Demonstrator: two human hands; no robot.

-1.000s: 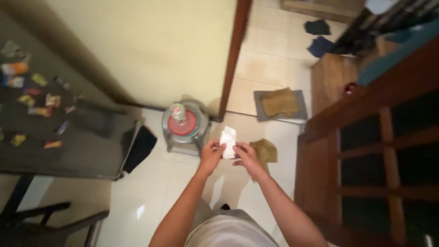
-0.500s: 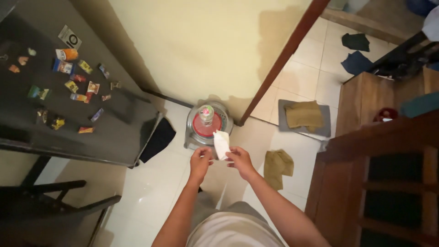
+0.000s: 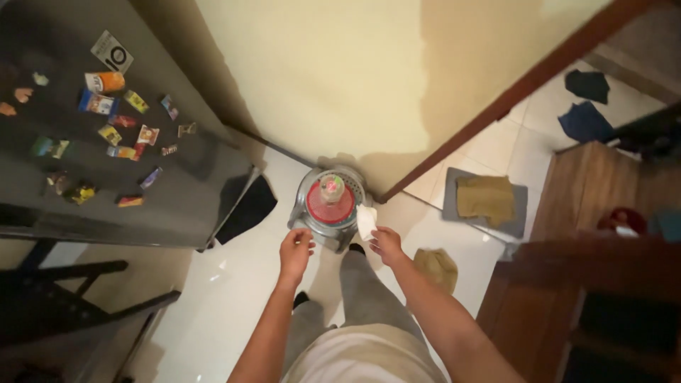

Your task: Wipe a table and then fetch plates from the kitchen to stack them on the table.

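White paper slip (image 3: pixel 366 221) pinched in the right hand (image 3: pixel 386 245), at the stool's (image 3: pixel 309 225) right edge
Left hand (image 3: pixel 295 252) hangs just short of that metal stool, fingers loosely curled around nothing; a bottle (image 3: pixel 331 188) stands upright on the stool's red seat, a dark fridge (image 3: pixel 142 191) with magnets is left of the stool, a tan cloth (image 3: pixel 438 267) lies on the floor to its right

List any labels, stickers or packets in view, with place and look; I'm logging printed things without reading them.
Square card: top of the grey fridge door, black and white, tilted.
Magnets: scattered across the fridge door, small, orange, blue, yellow and red.
Bottle cap: on the round red-topped stool, pink and green.
White paper: in the right hand, plain; left hand is empty.
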